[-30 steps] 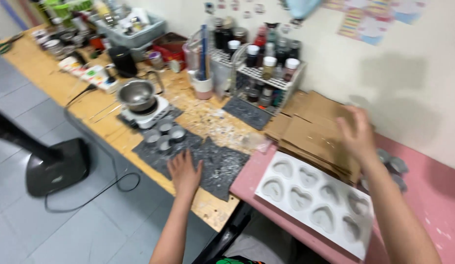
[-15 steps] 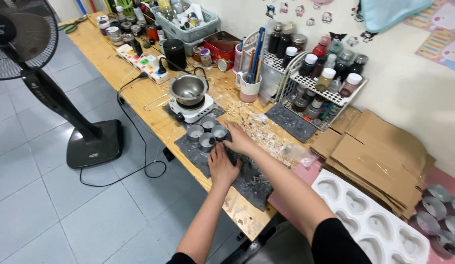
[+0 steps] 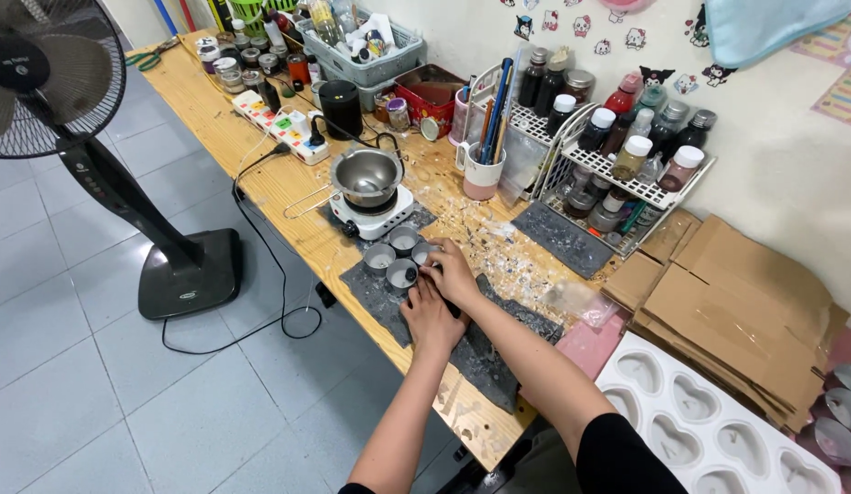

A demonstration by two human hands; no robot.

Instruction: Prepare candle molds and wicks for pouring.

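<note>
The fingers of the right hand (image 3: 454, 274) were curled around a small round metal tin (image 3: 426, 253), touching its near rim; whether they truly pinched it or only rested on it could not be told. The left hand (image 3: 432, 316) lay just behind and below, palm down on the dark grey mat (image 3: 485, 352), its fingertips reaching a second tin (image 3: 402, 273) and partly tucked under the right hand, so their grip could not be told either. Both forearms ran from the lower right up and left toward the tins, the right one ending in a black sleeve (image 3: 617, 453).

The tins stood upright, open mouths facing up; being round, they showed no long axis. Two more of the same kind, one (image 3: 380, 258) to the left of the fingertips and one (image 3: 404, 239) beyond them, sat touching or nearly touching in a tight cluster at the far-left end of the mat.

Just beyond the cluster stood a small white hot plate (image 3: 375, 218) carrying a steel pot (image 3: 368, 176). Further out, to the right of the hands, lay a white tray of heart-shaped moulds (image 3: 718, 430) and flattened cardboard (image 3: 745, 311); a wire rack of bottles (image 3: 626, 155) stood against the wall. A standing fan (image 3: 50, 82) was on the tiled floor, well apart to the left of the wooden table (image 3: 261, 174).
</note>
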